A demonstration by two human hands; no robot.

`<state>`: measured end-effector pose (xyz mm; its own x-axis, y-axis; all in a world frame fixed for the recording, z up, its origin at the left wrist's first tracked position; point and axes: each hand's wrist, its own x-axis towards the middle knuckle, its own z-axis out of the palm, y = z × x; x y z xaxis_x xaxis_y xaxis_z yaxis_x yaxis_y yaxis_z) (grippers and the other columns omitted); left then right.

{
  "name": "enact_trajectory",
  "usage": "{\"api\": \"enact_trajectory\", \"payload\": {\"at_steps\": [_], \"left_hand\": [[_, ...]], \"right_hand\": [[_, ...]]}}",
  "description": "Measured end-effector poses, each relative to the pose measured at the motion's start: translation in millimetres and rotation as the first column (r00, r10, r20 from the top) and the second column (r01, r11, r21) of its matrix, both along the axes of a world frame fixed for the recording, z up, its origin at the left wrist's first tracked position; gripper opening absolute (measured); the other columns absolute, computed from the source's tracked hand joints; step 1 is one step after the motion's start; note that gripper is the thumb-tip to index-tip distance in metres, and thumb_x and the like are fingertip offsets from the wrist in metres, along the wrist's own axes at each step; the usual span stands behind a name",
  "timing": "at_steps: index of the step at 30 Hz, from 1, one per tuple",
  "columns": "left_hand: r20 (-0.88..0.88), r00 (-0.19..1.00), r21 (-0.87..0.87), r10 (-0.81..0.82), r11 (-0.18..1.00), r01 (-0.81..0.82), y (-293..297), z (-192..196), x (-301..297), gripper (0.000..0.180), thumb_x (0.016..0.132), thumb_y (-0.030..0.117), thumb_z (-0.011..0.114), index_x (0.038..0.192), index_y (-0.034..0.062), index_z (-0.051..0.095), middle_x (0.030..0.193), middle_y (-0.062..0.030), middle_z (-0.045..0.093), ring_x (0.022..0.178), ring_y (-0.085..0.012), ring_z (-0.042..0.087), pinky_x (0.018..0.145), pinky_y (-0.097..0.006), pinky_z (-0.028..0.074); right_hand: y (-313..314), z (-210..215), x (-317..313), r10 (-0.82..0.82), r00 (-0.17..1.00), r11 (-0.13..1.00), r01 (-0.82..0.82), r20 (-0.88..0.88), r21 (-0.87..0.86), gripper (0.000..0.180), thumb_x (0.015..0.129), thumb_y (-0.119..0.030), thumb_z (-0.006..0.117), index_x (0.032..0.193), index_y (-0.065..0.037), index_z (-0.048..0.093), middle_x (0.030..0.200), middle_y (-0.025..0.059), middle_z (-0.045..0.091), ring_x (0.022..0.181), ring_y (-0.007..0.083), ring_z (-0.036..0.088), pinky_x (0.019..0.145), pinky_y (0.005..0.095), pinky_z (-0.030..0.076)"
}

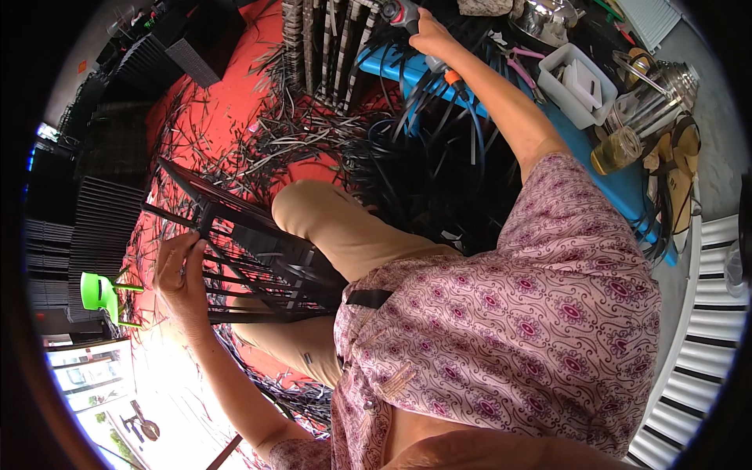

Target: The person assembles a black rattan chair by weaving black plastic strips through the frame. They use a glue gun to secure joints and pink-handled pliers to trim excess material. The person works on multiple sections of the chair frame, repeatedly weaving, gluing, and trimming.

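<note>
My left hand is closed, its fingertips pinched at the corner of a black slatted frame that lies across my lap, between my knees. Dark strips run along the frame, and its lower part is hidden by my legs. Up at the far right, my right hand is wrapped round a grey and red power tool with a cable and an orange piece below the grip. That tool is over the edge of a blue bench, well apart from the frame.
Cut black strips litter the red floor. On the bench stand a white plastic tub, pink-handled pliers, a metal bowl and a jar of yellowish liquid. A green chair stands at the left.
</note>
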<state>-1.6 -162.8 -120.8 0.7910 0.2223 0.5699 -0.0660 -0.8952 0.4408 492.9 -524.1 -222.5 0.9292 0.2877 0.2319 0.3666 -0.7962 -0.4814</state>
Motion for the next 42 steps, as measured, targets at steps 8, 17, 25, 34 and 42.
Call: {"api": "enact_trajectory", "payload": {"at_steps": [8,17,25,34,42], "left_hand": [[0.070,0.997,0.195,-0.041,0.980,0.027,-3.8,-0.6,3.1,0.020,0.078,-0.014,0.066,0.093,-0.0030,0.073,0.097,-0.0136,0.073,0.088,-0.0268,0.071,0.077,-0.035,0.056],[0.181,0.968,0.329,0.174,0.917,-0.226,-29.7,-15.8,-11.5,0.030,0.081,0.003,0.076,0.111,0.0047,0.075,0.110,-0.0113,0.069,0.097,-0.0297,0.066,0.086,-0.040,0.052],[0.312,0.926,0.321,0.213,0.894,-0.314,-50.8,-28.7,-7.3,0.030,0.083,0.007,0.077,0.113,0.0054,0.074,0.114,-0.0114,0.067,0.109,-0.0308,0.064,0.096,-0.043,0.047],[0.283,0.929,0.260,0.239,0.913,-0.314,-51.8,-27.6,-13.9,0.031,0.086,0.009,0.074,0.117,0.0056,0.072,0.116,-0.0113,0.068,0.115,-0.0318,0.062,0.101,-0.044,0.044],[0.244,0.938,0.225,0.246,0.926,-0.302,-54.7,-27.1,-20.5,0.040,0.086,0.013,0.074,0.124,0.0043,0.067,0.121,-0.0121,0.066,0.121,-0.0321,0.059,0.106,-0.044,0.040]], "right_hand": [[-31.3,-17.5,7.2,-0.122,0.992,0.963,0.126,0.031,-0.237,0.085,0.086,-0.014,0.062,0.160,-0.002,0.022,0.134,0.0281,0.062,0.121,0.0423,0.064,0.099,0.0501,0.053],[-109.4,-22.7,39.2,-0.425,0.798,0.859,0.504,0.428,-0.087,0.012,0.097,-0.010,0.054,0.101,-0.003,0.062,0.107,0.0242,0.070,0.102,0.0420,0.070,0.085,0.0507,0.059],[-213.4,-92.7,48.5,-0.439,0.830,0.787,0.540,0.345,-0.299,0.021,0.098,-0.012,0.055,0.100,0.001,0.071,0.095,0.0210,0.075,0.090,0.0394,0.074,0.077,0.0491,0.061],[-224.0,-89.8,34.7,-0.323,0.839,0.775,0.500,0.437,-0.387,0.016,0.096,-0.012,0.059,0.102,-0.002,0.069,0.099,0.0218,0.074,0.094,0.0394,0.073,0.080,0.0505,0.060],[-209.0,-78.2,14.1,-0.268,0.757,0.802,0.518,0.595,-0.297,0.007,0.094,-0.002,0.058,0.101,-0.003,0.057,0.097,0.0222,0.068,0.091,0.0390,0.071,0.077,0.0485,0.059]]}}
